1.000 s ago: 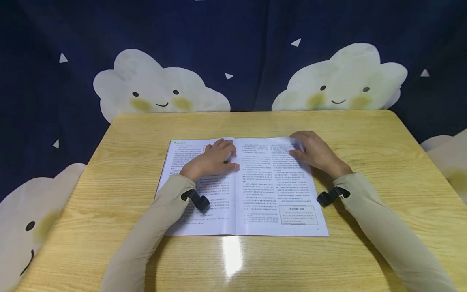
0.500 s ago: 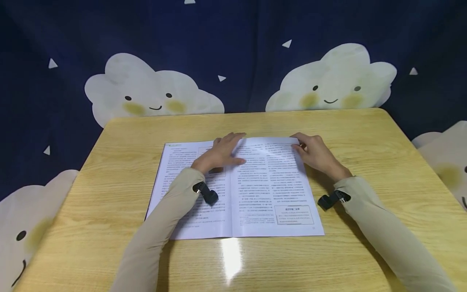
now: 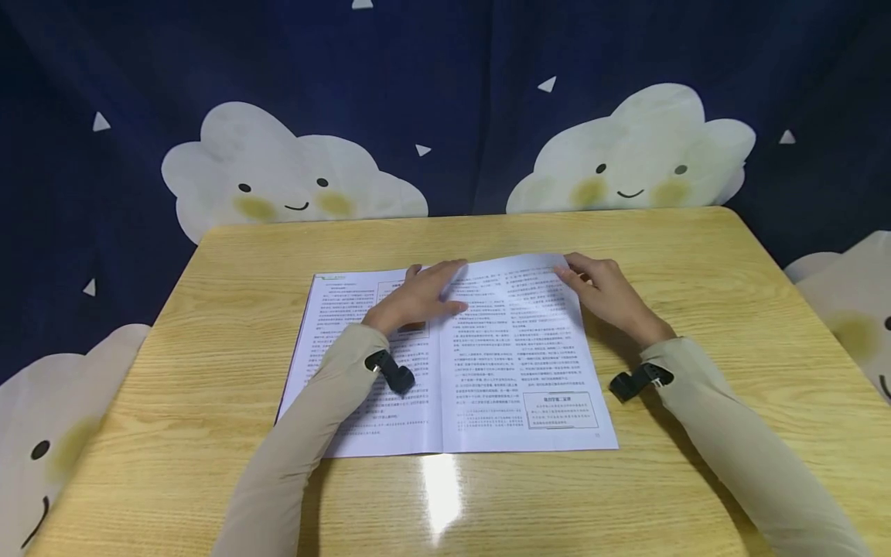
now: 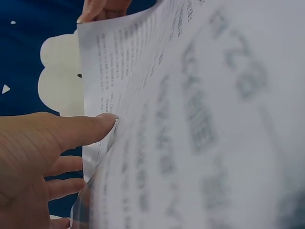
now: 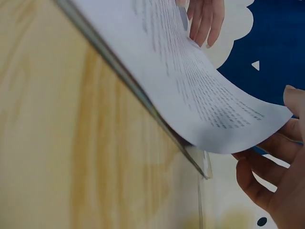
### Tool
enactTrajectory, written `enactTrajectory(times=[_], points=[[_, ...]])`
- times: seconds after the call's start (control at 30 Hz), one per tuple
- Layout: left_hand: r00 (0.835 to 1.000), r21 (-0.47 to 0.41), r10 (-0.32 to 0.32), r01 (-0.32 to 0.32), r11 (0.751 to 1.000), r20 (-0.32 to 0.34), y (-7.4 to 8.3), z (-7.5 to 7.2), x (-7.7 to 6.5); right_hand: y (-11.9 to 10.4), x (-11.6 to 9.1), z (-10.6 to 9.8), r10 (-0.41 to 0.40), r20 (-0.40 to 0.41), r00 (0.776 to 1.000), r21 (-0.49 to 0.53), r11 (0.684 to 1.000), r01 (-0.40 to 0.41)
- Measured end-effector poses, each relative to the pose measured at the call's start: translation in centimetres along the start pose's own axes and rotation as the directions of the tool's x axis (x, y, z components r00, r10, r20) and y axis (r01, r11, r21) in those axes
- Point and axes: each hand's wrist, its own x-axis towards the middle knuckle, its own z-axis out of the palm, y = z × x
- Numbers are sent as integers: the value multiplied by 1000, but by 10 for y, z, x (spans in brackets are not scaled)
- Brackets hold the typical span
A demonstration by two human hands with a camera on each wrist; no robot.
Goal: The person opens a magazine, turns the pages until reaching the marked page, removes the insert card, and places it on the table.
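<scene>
An open book point(image 3: 386, 433) with printed pages lies flat on the table. Across its top near the spine rests my left hand point(image 3: 416, 298), fingers extended and thumb stretched out; in the left wrist view the thumb touches the paper. My right hand point(image 3: 607, 292) pinches the upper right corner of the right-hand page point(image 3: 515, 348). In the right wrist view that page curls up off the sheets beneath, the thumb over it and the fingers of my right hand point(image 5: 279, 162) under it.
The wooden table point(image 3: 230, 309) extends around the book on all sides. Behind it hangs a dark blue curtain point(image 3: 473, 100) with smiling white clouds. Black straps with small devices point(image 3: 397, 375) sit on both wrists.
My left hand has shifted right, to the spine. My right hand has taken hold of the page's corner and raised it, so the page's top edge now bows upward.
</scene>
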Motion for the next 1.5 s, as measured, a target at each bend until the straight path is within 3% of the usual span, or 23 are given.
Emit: enactTrajectory(times=[0.37,0.7,1.03,1.33,1.5], points=[[1000,26,25,-26,999,6,-1,-1,-3,10,-4,-6,55,3,998,21,998,-56],[993,-17,60,-62,998,-102,-4,1,-2,18,-7,-9,138,1,990,115,984,-138],[991,-107,19,-34,994,-131,-6,1,-1,25,-6,-13,124,6,992,107,986,-124],[985,-138,47,-70,988,-164,-6,-1,-4,29,0,-11,225,129,966,52,971,-233],[992,-91,96,-104,990,-81,-4,-4,-10,29,3,-10,207,193,959,58,973,-222]])
